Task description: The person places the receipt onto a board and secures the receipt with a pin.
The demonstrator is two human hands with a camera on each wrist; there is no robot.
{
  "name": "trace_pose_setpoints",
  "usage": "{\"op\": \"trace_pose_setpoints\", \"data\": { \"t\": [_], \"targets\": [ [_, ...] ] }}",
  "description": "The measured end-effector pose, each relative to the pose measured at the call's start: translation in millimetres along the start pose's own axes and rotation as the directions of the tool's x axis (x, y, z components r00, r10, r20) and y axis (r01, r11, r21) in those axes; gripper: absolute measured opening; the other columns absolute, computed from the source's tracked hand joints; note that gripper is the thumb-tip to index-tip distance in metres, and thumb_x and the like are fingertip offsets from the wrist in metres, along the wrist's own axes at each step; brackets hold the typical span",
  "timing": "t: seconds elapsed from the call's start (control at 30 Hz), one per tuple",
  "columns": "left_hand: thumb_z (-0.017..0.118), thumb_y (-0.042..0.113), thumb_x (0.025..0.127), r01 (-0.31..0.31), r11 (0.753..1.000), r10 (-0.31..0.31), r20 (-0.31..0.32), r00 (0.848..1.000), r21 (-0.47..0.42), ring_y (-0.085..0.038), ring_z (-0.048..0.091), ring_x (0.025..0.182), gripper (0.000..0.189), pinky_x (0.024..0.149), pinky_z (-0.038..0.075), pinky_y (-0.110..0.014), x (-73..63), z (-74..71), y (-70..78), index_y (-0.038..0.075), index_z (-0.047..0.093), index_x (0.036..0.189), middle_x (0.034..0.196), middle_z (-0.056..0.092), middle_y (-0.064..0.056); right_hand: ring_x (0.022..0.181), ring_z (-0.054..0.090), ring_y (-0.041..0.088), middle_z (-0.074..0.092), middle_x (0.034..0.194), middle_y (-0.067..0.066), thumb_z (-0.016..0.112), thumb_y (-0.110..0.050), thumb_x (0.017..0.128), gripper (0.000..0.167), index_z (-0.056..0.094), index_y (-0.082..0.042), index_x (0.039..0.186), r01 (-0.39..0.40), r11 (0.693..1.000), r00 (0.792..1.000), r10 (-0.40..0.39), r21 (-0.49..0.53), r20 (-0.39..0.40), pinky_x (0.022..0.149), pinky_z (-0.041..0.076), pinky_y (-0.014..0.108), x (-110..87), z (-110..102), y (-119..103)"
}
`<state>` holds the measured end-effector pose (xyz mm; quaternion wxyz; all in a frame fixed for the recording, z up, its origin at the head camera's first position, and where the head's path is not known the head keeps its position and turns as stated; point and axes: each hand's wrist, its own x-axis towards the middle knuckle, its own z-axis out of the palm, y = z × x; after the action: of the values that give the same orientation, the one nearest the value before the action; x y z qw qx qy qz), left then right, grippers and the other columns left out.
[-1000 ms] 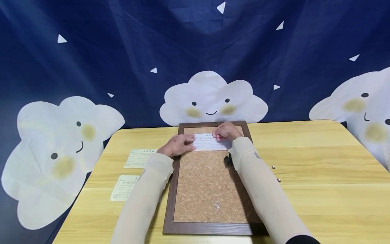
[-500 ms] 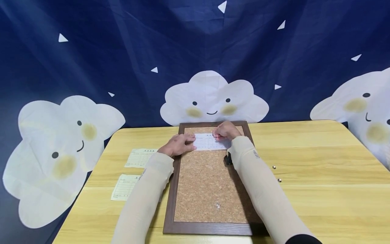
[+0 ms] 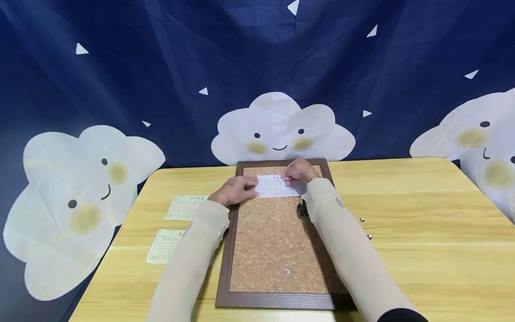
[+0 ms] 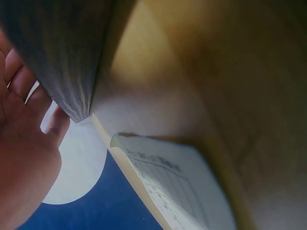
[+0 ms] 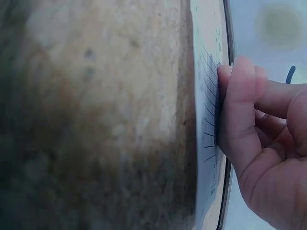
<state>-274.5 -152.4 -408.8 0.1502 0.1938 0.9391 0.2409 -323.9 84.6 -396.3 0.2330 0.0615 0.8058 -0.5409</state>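
A white printed form (image 3: 270, 187) lies across the upper part of a cork board (image 3: 273, 241) with a dark brown frame. My left hand (image 3: 234, 190) reaches over the frame's left side, its fingers resting on the form's left end. Above the form's upper middle, my right hand (image 3: 298, 171) pinches a small shiny thumbtack (image 3: 282, 177) between thumb and forefinger. In the right wrist view its curled fingers (image 5: 242, 91) are right at the paper, and the tack is mostly hidden. The left wrist view shows the palm (image 4: 29, 163) beside the frame's edge (image 4: 72, 72).
Two pale yellow forms (image 3: 183, 207) lie left of the board, partly behind the left sleeve. To the right, two small shiny tacks (image 3: 362, 220) sit on the wooden table (image 3: 434, 268). A whitish mark (image 3: 287, 271) shows low on the cork. A blue cloud-print curtain (image 3: 181, 53) hangs behind.
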Motion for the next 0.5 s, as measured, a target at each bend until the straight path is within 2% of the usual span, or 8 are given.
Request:
{"op": "trace_pose_setpoints", "data": {
  "t": [0.33,0.5],
  "targets": [
    [0.067,0.027,0.098,-0.026,1.000,0.026,0.001,1.000,0.016,-0.024,0.028,0.147,0.052,0.120,0.022,-0.040,-0.2,-0.7,0.1,0.007,0.053,0.144,0.155,0.042,-0.003,0.055,0.059,0.009,0.060,0.068,0.006,0.057,0.004,0.097,0.010,0.064,0.010,0.100,0.015,1.000,1.000,-0.015,-0.026,0.014,0.059,0.057,0.021,1.4,-0.3,0.1],
    [0.068,0.027,0.097,-0.018,1.000,0.018,-0.004,1.000,0.008,-0.024,0.028,0.147,0.052,0.119,0.023,-0.039,-0.7,-0.5,0.7,0.007,0.053,0.144,0.155,0.042,-0.003,0.054,0.058,0.009,0.061,0.068,0.007,0.056,0.005,0.096,0.011,0.065,0.010,0.100,0.012,0.998,1.000,-0.011,-0.058,0.021,0.058,0.056,0.021,1.7,-0.1,-0.9]
  ]
}}
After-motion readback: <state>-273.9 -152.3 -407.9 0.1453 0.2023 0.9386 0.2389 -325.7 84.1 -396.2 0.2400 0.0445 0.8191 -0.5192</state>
